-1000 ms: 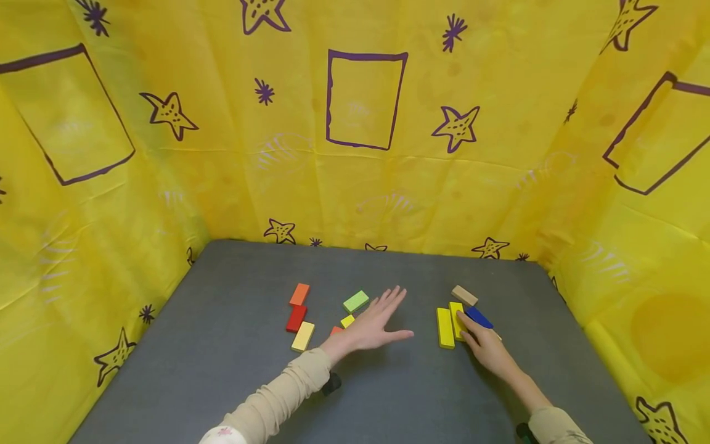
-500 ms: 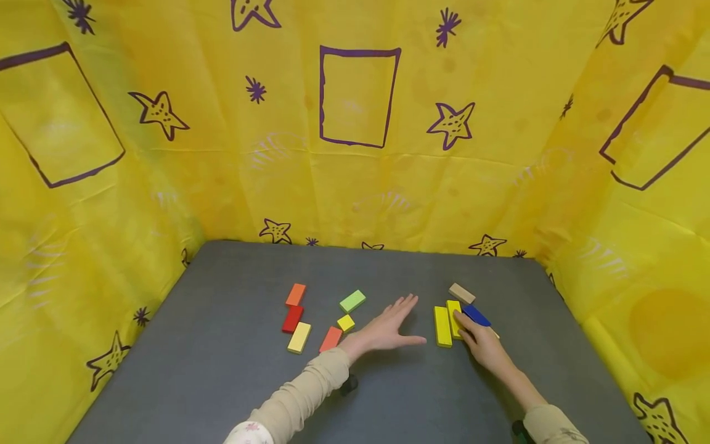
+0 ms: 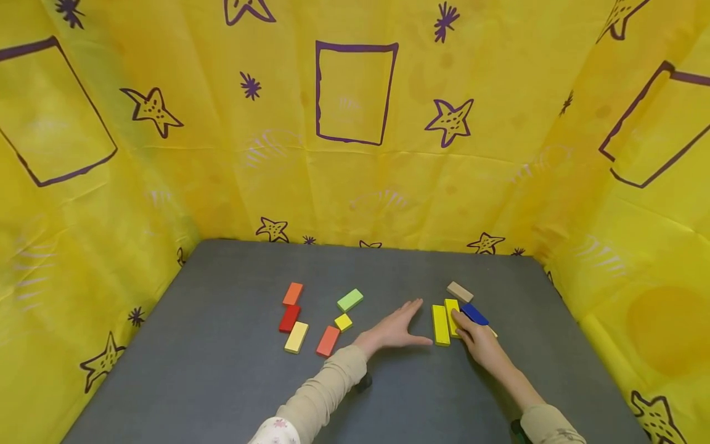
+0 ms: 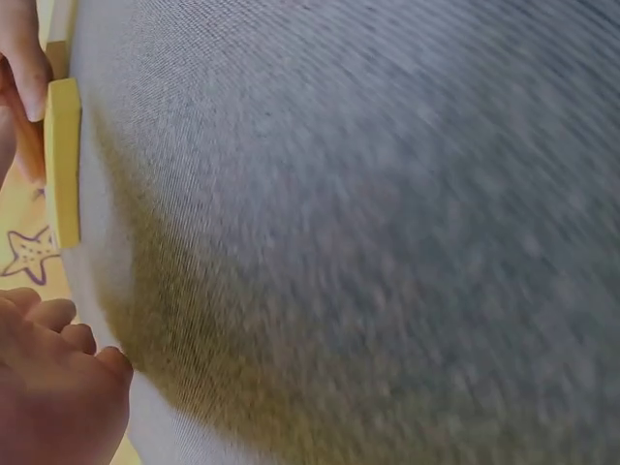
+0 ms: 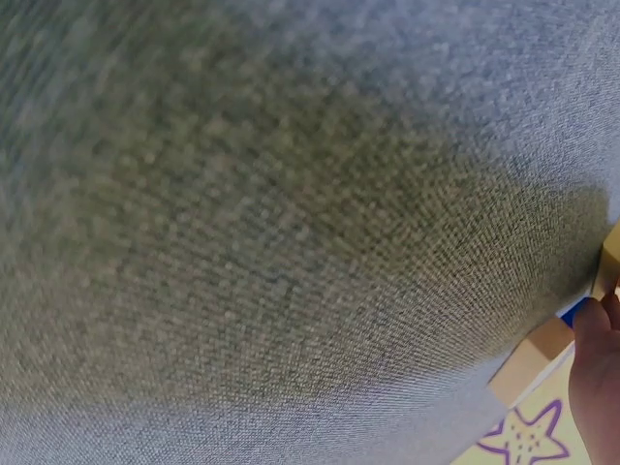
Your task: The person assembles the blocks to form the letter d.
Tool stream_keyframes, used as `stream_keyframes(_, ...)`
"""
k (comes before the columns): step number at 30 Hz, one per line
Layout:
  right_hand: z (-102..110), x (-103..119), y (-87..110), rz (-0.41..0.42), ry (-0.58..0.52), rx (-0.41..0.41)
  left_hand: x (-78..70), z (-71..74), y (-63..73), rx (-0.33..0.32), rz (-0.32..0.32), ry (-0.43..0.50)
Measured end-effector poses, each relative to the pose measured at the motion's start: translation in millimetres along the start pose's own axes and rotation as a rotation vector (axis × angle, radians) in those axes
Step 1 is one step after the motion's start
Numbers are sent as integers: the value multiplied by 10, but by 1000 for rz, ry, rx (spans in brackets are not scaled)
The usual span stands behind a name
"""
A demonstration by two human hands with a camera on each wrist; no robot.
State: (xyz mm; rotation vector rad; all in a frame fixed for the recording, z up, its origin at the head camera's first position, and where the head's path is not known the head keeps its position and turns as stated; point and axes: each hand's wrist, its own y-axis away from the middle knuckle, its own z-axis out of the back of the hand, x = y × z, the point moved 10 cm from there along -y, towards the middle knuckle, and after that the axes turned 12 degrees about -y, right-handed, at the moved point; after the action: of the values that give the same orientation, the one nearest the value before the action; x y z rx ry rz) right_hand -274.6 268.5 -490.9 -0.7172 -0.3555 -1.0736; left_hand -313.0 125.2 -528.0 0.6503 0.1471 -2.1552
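At four o'clock in the head view, the bare right hand (image 3: 484, 346) hides most of a pale cream block (image 3: 493, 332). The left wrist view's edge crops the bare left hand (image 4: 60, 387) at eight o'clock.

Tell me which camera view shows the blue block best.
The head view: much of the top of the blue block shows beside the right hand. The right wrist view catches only a sliver; the left wrist view shows none of it.

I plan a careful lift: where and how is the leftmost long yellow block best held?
Grip this yellow block by its short ends, probably from the left: it lies flat with both ends free, while another yellow block crowds its right side.
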Motion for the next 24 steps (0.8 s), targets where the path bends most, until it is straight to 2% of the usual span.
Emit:
stream_keyframes(5,-8,16,-8,10,-17,6,-20,-26,-65,-21,-8,-10)
stream_keyframes(11,-30,6,-7,10,-15,14,-78,-27,-131,-44,-31,-66)
stream_keyframes(24,-13,23,-9,31,-18,-3,-203,-38,-259,-42,-61,-108)
